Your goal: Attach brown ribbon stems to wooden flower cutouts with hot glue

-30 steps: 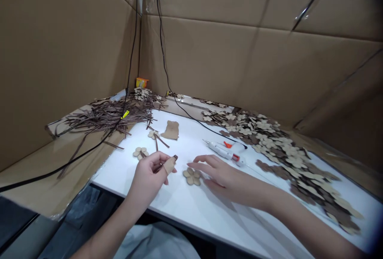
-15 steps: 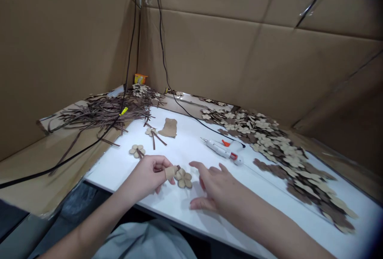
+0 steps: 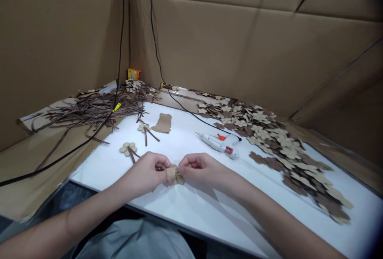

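Pinching a dark strip (image 3: 160, 169) in the left hand (image 3: 165, 171), with a tan wrap (image 3: 170, 173) on one digit. Pressing together the fingertips of the right hand (image 3: 191, 165) just beside, with anything held too small to tell. Showing beneath, partly hidden: a beige flower (image 3: 180, 179). Lying beyond on the white tabletop (image 3: 185, 211): a tan scrap (image 3: 162, 123) and a white pen-like tool (image 3: 214, 143).

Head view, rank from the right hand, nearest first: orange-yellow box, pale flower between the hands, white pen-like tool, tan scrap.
From the right hand:
1. Pale flower, at its fingertips
2. White pen-like tool, just beyond it
3. Tan scrap, farther back, left
4. Orange-yellow box, far back corner, left
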Demonstrator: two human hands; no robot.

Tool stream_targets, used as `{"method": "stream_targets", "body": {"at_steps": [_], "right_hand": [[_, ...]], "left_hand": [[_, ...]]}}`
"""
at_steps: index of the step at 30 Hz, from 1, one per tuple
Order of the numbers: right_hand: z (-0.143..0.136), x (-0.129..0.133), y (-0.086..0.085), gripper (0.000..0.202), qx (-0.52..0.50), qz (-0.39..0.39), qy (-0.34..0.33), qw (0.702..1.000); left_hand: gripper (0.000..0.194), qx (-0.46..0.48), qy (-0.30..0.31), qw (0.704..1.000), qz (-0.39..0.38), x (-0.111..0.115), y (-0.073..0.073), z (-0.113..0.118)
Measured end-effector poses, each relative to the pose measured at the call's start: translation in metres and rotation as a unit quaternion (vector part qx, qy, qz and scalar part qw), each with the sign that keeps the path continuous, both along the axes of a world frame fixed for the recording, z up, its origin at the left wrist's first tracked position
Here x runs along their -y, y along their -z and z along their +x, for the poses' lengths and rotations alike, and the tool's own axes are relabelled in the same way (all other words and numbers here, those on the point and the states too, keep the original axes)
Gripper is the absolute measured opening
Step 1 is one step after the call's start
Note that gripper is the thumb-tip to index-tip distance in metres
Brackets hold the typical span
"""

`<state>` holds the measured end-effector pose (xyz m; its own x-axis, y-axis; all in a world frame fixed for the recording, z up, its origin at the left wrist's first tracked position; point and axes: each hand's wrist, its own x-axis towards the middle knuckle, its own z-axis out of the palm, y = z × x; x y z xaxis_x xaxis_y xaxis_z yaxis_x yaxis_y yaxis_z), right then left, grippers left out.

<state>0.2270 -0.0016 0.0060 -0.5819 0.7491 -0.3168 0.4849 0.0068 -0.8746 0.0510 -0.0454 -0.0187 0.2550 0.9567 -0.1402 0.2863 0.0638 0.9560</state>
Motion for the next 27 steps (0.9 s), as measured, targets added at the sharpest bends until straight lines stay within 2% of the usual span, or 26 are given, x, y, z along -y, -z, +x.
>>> {"method": "stream_targets", "body": {"at_steps": [6, 10, 20, 24, 27], "right_hand": [[0.005, 0.002, 0.010, 0.021, 0.042, 0.035, 0.027, 0.998], [0.004, 0.005, 0.009, 0.018, 0.052, 0.095, 0.041, 0.993], [0.005, 0.003, 0.014, 0.019, -0.015, 0.049, 0.024, 0.998], [0.007, 0.002, 0.015, 0.024, -0.003, 0.054, 0.001, 0.999], [0.008, 0.004, 0.013, 0.023, 0.028, 0.092, 0.017, 0.995]], "left_hand": [[0.018, -0.066, -0.004, 0.998, 0.000, -0.002, -0.002, 0.001], [0.021, -0.088, -0.005, 0.995, -0.055, -0.004, -0.004, 0.000], [0.019, -0.084, -0.013, 0.995, -0.060, -0.004, -0.004, -0.002], [0.017, -0.114, -0.015, 0.992, -0.047, -0.002, -0.005, -0.003], [0.020, -0.135, -0.019, 0.990, -0.035, -0.001, -0.008, -0.003]]}}
